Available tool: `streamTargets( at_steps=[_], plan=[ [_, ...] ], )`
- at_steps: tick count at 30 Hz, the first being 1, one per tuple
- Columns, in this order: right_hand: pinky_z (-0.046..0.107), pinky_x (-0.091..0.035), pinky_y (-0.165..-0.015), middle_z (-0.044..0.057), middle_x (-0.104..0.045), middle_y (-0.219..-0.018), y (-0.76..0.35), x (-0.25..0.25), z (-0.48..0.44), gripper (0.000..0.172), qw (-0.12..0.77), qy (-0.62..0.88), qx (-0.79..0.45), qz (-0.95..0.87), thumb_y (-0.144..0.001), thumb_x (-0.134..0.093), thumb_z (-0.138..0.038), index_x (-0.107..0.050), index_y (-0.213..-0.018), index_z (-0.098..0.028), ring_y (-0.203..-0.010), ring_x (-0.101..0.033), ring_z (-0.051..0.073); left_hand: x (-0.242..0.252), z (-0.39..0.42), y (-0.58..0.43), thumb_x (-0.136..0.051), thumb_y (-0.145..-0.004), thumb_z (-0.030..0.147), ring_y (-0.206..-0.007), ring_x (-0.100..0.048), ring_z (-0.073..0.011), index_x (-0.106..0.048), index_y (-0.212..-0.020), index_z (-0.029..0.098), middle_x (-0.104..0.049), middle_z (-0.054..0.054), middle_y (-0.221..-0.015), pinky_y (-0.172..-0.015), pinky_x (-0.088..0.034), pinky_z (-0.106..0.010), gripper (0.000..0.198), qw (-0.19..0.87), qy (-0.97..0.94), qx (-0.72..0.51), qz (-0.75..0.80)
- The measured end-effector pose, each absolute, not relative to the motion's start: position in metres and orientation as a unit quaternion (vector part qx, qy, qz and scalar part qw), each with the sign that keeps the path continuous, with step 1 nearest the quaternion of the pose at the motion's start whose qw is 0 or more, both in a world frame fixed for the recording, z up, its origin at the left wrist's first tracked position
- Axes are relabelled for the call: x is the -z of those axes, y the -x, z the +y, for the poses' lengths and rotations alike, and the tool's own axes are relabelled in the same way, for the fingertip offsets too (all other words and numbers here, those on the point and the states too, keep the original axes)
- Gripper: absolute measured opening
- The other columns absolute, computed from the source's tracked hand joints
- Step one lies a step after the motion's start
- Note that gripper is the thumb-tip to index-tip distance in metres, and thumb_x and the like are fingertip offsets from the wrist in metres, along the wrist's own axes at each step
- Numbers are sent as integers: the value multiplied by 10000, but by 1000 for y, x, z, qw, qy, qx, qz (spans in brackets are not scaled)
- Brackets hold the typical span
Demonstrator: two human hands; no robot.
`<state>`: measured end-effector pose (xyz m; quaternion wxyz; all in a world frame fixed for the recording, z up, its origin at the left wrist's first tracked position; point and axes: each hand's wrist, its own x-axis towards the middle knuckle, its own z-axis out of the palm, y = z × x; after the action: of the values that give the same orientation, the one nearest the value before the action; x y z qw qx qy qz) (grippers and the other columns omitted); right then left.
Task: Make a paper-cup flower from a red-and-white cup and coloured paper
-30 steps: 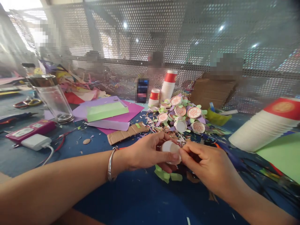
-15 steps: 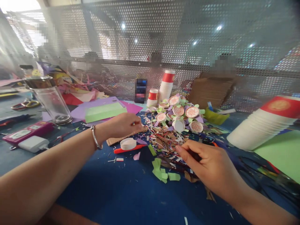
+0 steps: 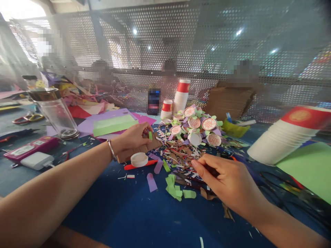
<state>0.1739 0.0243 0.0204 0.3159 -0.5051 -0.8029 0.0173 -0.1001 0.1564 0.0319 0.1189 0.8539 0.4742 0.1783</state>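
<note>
My left hand (image 3: 138, 136), with a silver bangle at its wrist, is raised over a brown cardboard piece (image 3: 130, 154). Its fingertips pinch a small green paper strip (image 3: 150, 135). Below it lies a white cup base (image 3: 139, 159) against a red pen (image 3: 129, 167). Purple paper petals (image 3: 152, 183) lie nearby. Over a heap of paper scraps (image 3: 178, 156), my right hand (image 3: 219, 172) is closed, thumb against fingertips; what they hold, if anything, is too small to make out. Green paper petals (image 3: 173, 187) lie to its left. Behind the scraps are several paper-petalled cup bases (image 3: 194, 137).
Stacked paper cups lean at right (image 3: 281, 137), with more cup stacks (image 3: 181, 98) at the back beside a phone (image 3: 153, 103). A glass bottle (image 3: 55, 113), scissors (image 3: 28, 118) and a purple box (image 3: 33, 147) are at left. Black cables (image 3: 276, 193) lie at right.
My left hand has shifted slightly left, and a green strip now shows in its fingers. More purple petals show on the table below it. My right hand stays almost still.
</note>
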Motion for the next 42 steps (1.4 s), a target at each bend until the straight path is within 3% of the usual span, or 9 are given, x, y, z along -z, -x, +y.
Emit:
streamTargets(
  at_steps=[5, 9, 12, 17, 23, 30, 36, 40, 42],
  plan=[
    [255, -333, -503, -48, -447, -529, -174, -22, 24, 417, 308, 505, -11, -806, -1000, -488, -370, -453, -616, -214, -474, -440, 107, -51, 143, 94, -557, -851, 162, -1026, -590, -266, -624, -1155, 191, -716, -77, -1030, -940, -371, -429, 312, -70, -876, -241, 411],
    [256, -338, -497, -44, -454, -529, -173, -21, 25, 421, 310, 504, -18, -806, -996, -495, -368, -439, -607, -215, -477, -446, 110, -60, 136, 92, -480, -915, 154, -968, -609, -239, -675, -1099, 172, -711, -91, -1021, -895, -397, -402, 269, -107, -885, -263, 368],
    [258, -356, -495, -37, -488, -547, -172, -22, 25, 390, 316, 509, -26, -800, -996, -495, -353, -500, -631, -214, -490, -473, 116, -64, 133, 88, -417, -959, 166, -944, -615, -216, -647, -1233, 178, -683, -98, -1026, -866, -425, -372, 357, -94, -896, -269, 340],
    [268, -479, -589, -1, -679, -714, -172, -26, 25, 195, 373, 512, -57, -771, -977, -541, -339, -659, -883, -216, -621, -638, 148, -78, 117, 72, -456, -939, 161, -939, -626, -205, -381, -1517, 226, -698, -73, -1058, -827, -448, -327, 587, -14, -914, -246, 323],
    [253, -504, -534, 30, -687, -800, -173, -29, 28, 219, 402, 532, -96, -739, -936, -609, -412, -650, -1002, -207, -643, -640, 156, -93, 98, 48, -505, -891, 173, -690, -600, -156, -329, -1549, 297, -723, -28, -943, -648, -427, -269, 693, 102, -934, -185, 289],
    [261, -482, -547, 11, -660, -770, -177, -30, 33, 259, 409, 556, -138, -710, -916, -613, -467, -620, -940, -210, -630, -616, 152, -99, 100, 29, -531, -848, 110, -692, -608, -137, -354, -1539, 258, -726, -20, -940, -637, -422, -242, 728, 136, -952, -160, 222],
    [246, -442, -565, -5, -638, -711, -174, -34, 33, 218, 378, 507, -257, -730, -943, -574, -383, -635, -827, -209, -648, -583, 146, -87, 101, 27, -538, -908, 146, -825, -654, -133, -428, -1473, 215, -741, -32, -1012, -717, -451, -236, 579, 189, -949, -171, 186],
    [231, -431, -587, -18, -612, -717, -173, -36, 32, 212, 407, 476, -298, -721, -943, -593, -381, -657, -840, -208, -643, -545, 126, -89, 101, 29, -576, -930, 260, -774, -626, -140, -695, -1063, 153, -731, -54, -906, -664, -413, -242, 209, 150, -949, -153, 230],
    [227, -412, -555, -25, -585, -679, -173, -37, 31, 259, 411, 475, -320, -709, -946, -590, -418, -651, -810, -206, -607, -526, 119, -93, 100, 30, -559, -943, 266, -712, -590, -123, -710, -900, 148, -708, -43, -819, -627, -373, -238, 197, 130, -953, -143, 235]
  ],
)
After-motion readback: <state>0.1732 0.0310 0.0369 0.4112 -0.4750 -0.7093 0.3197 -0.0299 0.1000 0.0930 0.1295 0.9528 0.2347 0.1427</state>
